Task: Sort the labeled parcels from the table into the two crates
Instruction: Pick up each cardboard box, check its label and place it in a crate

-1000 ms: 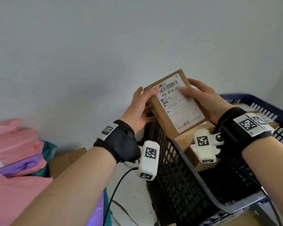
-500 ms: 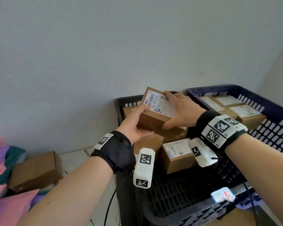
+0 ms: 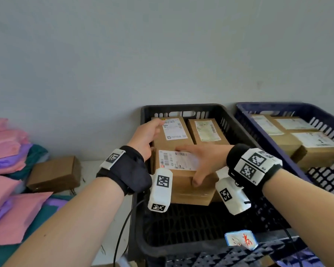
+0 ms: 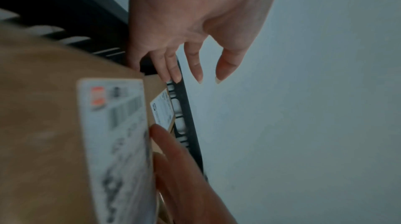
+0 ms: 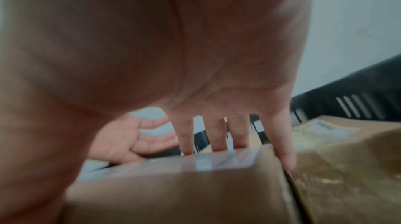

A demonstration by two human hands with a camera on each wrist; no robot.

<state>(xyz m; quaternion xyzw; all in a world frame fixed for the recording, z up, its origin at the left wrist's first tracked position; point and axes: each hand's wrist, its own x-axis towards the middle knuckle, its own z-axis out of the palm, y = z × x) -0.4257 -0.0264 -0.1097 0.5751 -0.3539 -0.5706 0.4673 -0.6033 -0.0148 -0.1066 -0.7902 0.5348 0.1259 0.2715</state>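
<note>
Resting now inside the black crate (image 3: 228, 120) at frame centre, the parcel (image 3: 179, 176) has come down; right hand (image 3: 204, 160) lies flat on its label, left hand (image 3: 146, 138) released beside it. Placement nearly complete.

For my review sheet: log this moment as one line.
phase: placing | parcel: set in black crate | right hand: flat on parcel | left hand: open at its left edge | blue crate: holds boxes

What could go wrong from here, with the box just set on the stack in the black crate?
The top box sits on stacked boxes, and its near edge seems to overhang them, so it might tilt forward when the right hand lifts. The left hand is wedged between the boxes and the black crate wall; shifting boxes could pinch its fingers.
</note>
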